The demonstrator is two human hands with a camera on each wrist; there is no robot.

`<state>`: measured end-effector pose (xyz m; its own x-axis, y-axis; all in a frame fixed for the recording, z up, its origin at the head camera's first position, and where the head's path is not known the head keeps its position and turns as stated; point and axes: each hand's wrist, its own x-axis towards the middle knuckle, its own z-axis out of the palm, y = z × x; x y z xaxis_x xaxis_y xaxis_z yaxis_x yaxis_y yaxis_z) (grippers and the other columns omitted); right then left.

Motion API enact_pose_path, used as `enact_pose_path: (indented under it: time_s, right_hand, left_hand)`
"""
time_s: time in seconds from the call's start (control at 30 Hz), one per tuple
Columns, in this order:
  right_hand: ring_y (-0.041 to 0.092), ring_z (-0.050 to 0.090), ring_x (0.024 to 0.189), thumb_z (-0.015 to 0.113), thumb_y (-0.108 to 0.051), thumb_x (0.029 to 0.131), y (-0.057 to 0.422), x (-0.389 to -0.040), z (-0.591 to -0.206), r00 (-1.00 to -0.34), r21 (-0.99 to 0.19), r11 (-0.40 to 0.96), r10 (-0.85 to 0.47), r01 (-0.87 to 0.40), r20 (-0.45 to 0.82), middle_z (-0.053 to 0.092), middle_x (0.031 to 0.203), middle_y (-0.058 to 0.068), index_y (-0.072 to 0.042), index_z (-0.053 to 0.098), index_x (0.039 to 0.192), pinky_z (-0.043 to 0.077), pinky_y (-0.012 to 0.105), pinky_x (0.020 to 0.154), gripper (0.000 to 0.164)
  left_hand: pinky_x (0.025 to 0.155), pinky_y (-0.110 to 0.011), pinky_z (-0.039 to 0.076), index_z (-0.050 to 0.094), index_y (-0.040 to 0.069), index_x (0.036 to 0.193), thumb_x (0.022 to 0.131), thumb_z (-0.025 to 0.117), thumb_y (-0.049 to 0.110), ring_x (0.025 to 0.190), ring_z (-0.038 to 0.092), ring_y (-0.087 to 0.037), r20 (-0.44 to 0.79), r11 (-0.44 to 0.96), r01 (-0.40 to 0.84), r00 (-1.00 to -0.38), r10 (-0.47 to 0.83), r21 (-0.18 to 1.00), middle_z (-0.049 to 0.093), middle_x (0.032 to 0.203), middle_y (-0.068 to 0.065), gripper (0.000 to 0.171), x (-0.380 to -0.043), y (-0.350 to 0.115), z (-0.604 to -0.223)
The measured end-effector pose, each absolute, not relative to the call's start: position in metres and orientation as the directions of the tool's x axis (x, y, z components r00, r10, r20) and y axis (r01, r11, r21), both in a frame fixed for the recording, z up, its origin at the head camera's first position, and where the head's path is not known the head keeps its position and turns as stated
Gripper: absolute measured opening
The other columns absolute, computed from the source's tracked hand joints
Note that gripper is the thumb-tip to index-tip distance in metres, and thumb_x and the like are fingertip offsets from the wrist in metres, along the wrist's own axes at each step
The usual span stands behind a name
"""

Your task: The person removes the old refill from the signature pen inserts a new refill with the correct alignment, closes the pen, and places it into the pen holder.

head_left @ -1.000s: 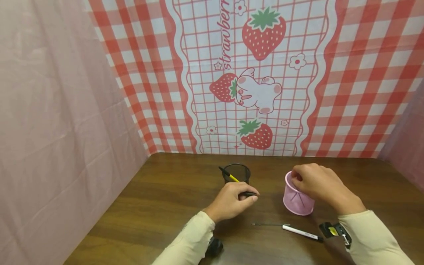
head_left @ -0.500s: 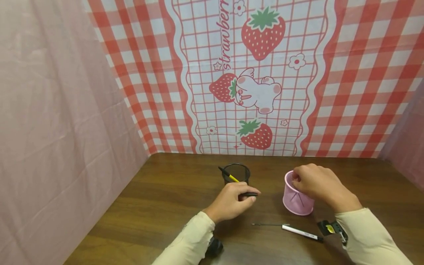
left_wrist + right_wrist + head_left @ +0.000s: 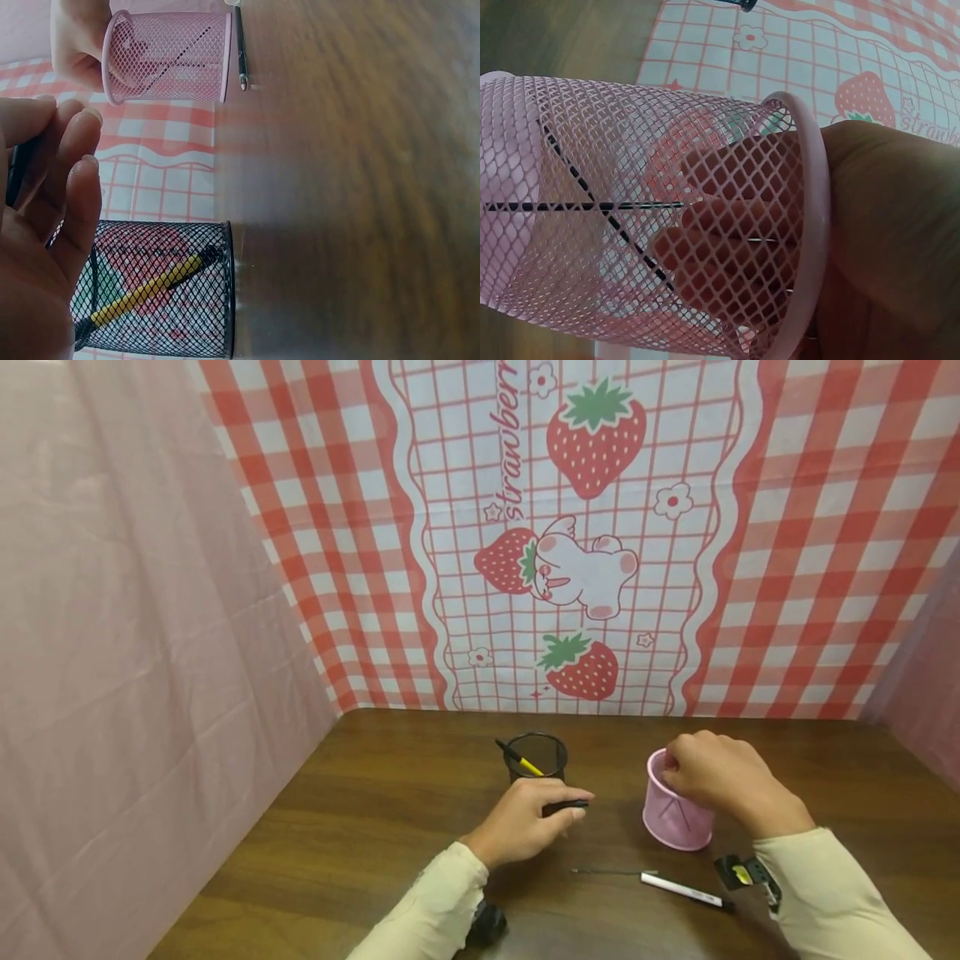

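Observation:
My left hand (image 3: 521,822) grips a black pen (image 3: 565,807), most of it hidden by the fingers. Fingers of my right hand (image 3: 731,781) reach down into a pink mesh pen holder (image 3: 678,818). Seen through its mesh, two thin dark rods like pen refills (image 3: 574,206) cross inside, and their upper ends run into the curled fingertips (image 3: 697,169); the exact grip is partly hidden. Behind my left hand stands a black mesh pen holder (image 3: 157,337) with a yellow and black pen (image 3: 142,296) leaning in it.
On the wooden table (image 3: 337,827), in front of the pink holder, lie a white pen (image 3: 678,888) with a black end and a thin refill (image 3: 611,871) by its tip. A checked strawberry cloth (image 3: 585,568) hangs behind, with a pink curtain (image 3: 150,652) at the left.
Little differs. My left hand has shifted slightly right and down with the black pen, while my right wrist has edged left and its fingers stay inside the pink holder.

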<state>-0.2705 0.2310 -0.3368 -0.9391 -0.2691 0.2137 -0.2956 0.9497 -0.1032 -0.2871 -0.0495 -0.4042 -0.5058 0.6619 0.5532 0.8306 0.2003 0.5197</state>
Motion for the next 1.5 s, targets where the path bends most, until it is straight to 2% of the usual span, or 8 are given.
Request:
enact_pose_path:
  time_s: [0.2,0.47,0.67,0.93,1.5]
  right_hand:
    - [0.018,0.046,0.056,0.068,-0.019,0.085,0.2307,-0.2715,-0.3367,-0.943,-0.102,0.956,-0.247,-0.275,0.225,0.053,0.062,-0.004,-0.023,0.059,0.062,0.038,0.039,0.049,0.025]
    - [0.019,0.048,0.057,0.068,-0.026,0.087,0.2308,-0.2738,-0.3397,-0.955,-0.125,0.963,-0.212,-0.240,0.208,0.056,0.064,-0.002,-0.022,0.065,0.066,0.039,0.040,0.048,0.022]
    - [0.021,0.050,0.058,0.067,-0.024,0.088,0.2313,-0.2745,-0.3413,-0.964,-0.134,0.971,-0.166,-0.196,0.207,0.057,0.065,0.001,-0.021,0.062,0.062,0.040,0.045,0.047,0.026]
    - [0.022,0.051,0.059,0.064,-0.020,0.087,0.2297,-0.2744,-0.3427,-0.972,-0.152,0.975,-0.130,-0.161,0.196,0.057,0.065,0.002,-0.020,0.059,0.061,0.041,0.046,0.047,0.027]
    - [0.024,0.052,0.060,0.062,-0.020,0.087,0.2272,-0.2741,-0.3403,-0.980,-0.177,0.976,-0.094,-0.125,0.176,0.059,0.066,0.002,-0.021,0.061,0.062,0.041,0.046,0.047,0.025]
  left_hand:
    - [0.063,-0.016,0.053,0.069,0.005,0.126,0.098,0.065,0.007,0.068,0.066,-0.002,0.529,0.146,0.797,-0.514,0.675,0.586,0.075,0.092,-0.004,0.029,-0.2865,-0.0481,-0.4040]
    - [0.061,-0.014,0.052,0.067,0.007,0.129,0.099,0.064,0.011,0.067,0.066,0.003,0.535,0.166,0.830,-0.482,0.694,0.533,0.076,0.095,0.002,0.030,-0.2861,-0.0497,-0.4064]
    - [0.059,-0.016,0.053,0.068,0.011,0.121,0.097,0.069,0.013,0.064,0.068,-0.002,0.518,0.170,0.794,-0.525,0.676,0.583,0.075,0.098,0.005,0.024,-0.2839,-0.0472,-0.4075]
    - [0.055,-0.018,0.054,0.068,0.009,0.108,0.095,0.070,0.012,0.060,0.069,-0.007,0.503,0.166,0.764,-0.554,0.663,0.623,0.076,0.092,0.005,0.014,-0.2828,-0.0457,-0.4086]
    - [0.056,-0.017,0.053,0.069,0.009,0.110,0.096,0.069,0.012,0.060,0.067,-0.004,0.491,0.190,0.771,-0.554,0.672,0.609,0.075,0.092,0.006,0.014,-0.2817,-0.0471,-0.4043]
